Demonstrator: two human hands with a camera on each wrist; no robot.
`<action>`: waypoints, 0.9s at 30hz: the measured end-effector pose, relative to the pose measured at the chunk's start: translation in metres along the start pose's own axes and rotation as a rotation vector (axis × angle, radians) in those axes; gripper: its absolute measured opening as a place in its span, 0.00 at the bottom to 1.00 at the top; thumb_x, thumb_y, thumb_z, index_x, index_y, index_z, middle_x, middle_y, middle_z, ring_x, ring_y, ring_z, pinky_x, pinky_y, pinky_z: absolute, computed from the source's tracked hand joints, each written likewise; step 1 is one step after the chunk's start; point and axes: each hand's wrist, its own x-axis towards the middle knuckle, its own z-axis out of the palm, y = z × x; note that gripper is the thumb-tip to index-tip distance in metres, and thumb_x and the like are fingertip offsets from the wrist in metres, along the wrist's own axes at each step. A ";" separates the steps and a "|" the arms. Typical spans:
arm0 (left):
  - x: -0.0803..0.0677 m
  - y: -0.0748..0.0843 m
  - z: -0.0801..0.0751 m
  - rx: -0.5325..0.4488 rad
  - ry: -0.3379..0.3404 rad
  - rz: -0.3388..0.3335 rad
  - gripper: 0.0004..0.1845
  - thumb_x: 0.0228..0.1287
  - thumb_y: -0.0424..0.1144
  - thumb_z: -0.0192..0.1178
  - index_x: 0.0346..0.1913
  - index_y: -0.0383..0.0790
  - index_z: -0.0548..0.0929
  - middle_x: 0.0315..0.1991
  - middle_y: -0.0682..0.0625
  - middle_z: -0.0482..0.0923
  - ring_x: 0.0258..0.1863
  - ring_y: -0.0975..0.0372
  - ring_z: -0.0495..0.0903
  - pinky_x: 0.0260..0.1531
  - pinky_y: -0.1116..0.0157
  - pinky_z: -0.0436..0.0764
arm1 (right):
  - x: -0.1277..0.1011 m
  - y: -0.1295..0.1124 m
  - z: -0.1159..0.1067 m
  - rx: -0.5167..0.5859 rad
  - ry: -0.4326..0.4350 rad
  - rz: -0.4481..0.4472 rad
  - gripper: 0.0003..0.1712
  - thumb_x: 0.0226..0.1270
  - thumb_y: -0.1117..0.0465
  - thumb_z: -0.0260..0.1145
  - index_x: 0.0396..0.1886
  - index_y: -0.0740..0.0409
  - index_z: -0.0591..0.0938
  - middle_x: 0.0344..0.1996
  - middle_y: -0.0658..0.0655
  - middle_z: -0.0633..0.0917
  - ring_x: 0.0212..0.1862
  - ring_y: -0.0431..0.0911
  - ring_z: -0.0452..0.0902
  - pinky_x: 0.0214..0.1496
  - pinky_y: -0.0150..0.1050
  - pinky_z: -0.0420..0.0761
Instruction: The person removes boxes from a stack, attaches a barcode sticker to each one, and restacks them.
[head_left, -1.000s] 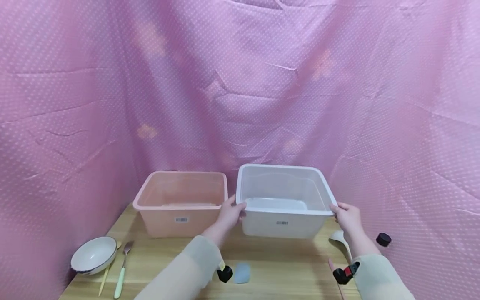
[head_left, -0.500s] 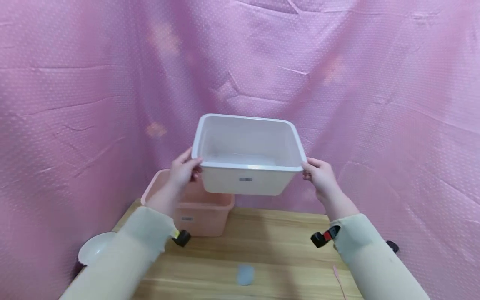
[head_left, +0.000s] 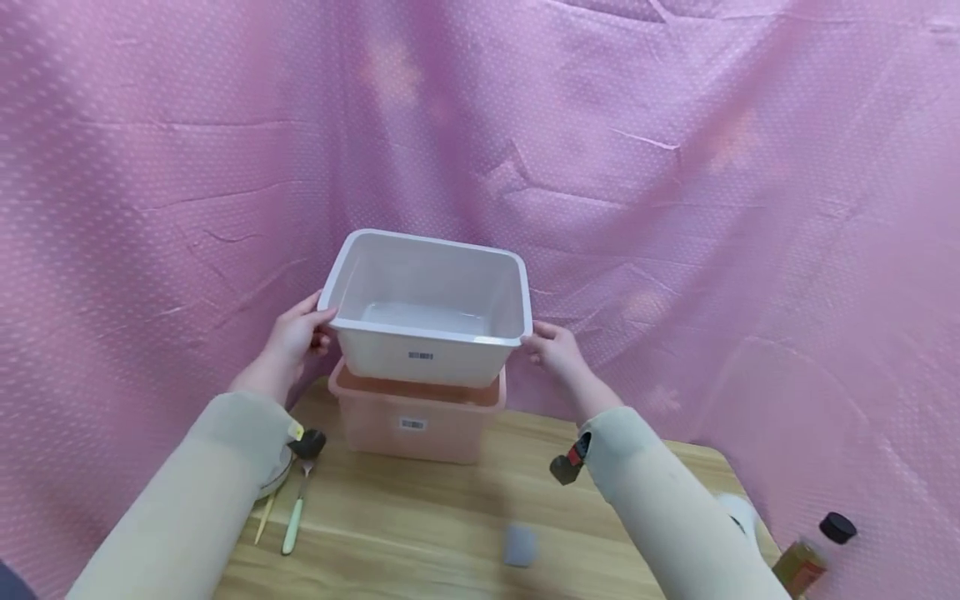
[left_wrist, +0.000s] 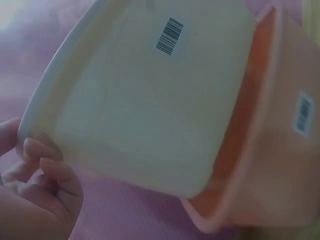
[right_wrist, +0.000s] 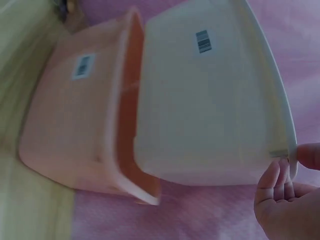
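Observation:
Both hands hold up a white plastic bin (head_left: 423, 345) by its rim, right above a pink plastic bin (head_left: 416, 433) that stands on the table. The left hand (head_left: 294, 335) pinches the rim at the front left corner, thumb on top and fingers curled below. At the front right corner the right hand (head_left: 557, 354) pinches the same rim. In the left wrist view the white bin's base (left_wrist: 197, 187) overlaps the pink bin's opening (left_wrist: 239, 135). Seen from the right wrist, the pink bin's rim (right_wrist: 116, 135) lies just below the white bin (right_wrist: 205, 100). Its inside is mostly hidden.
On the wooden table (head_left: 420, 517) lie a green-handled fork (head_left: 294, 521), a yellow stick-like utensil (head_left: 265, 518) and a grey-blue square (head_left: 520, 546). A bowl (head_left: 277, 477) is mostly behind the left sleeve. A black-capped bottle (head_left: 806, 562) and a white ladle (head_left: 738, 512) are at right.
Both hands have lifted the white bin off the table's right side and carried it left, over the pink bin. The head view has turned right.

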 end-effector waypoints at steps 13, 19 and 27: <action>0.007 -0.065 -0.019 0.110 0.003 -0.131 0.36 0.76 0.35 0.50 0.79 0.47 0.46 0.23 0.56 0.76 0.20 0.70 0.72 0.20 0.75 0.73 | -0.011 0.059 0.022 0.026 0.051 0.092 0.34 0.63 0.72 0.62 0.70 0.68 0.68 0.38 0.56 0.76 0.44 0.51 0.75 0.55 0.48 0.77; 0.003 -0.081 -0.029 0.090 0.018 -0.146 0.37 0.75 0.35 0.51 0.79 0.49 0.45 0.23 0.57 0.76 0.19 0.70 0.72 0.21 0.75 0.74 | -0.020 0.073 0.028 0.004 0.034 0.076 0.34 0.63 0.71 0.64 0.70 0.65 0.68 0.37 0.56 0.77 0.41 0.49 0.76 0.54 0.47 0.79; 0.000 -0.079 -0.037 0.104 0.009 -0.115 0.37 0.75 0.34 0.52 0.79 0.47 0.45 0.22 0.58 0.76 0.19 0.70 0.72 0.21 0.74 0.72 | -0.025 0.072 0.036 0.028 0.032 0.038 0.33 0.64 0.72 0.63 0.70 0.66 0.68 0.38 0.57 0.77 0.41 0.49 0.76 0.49 0.43 0.80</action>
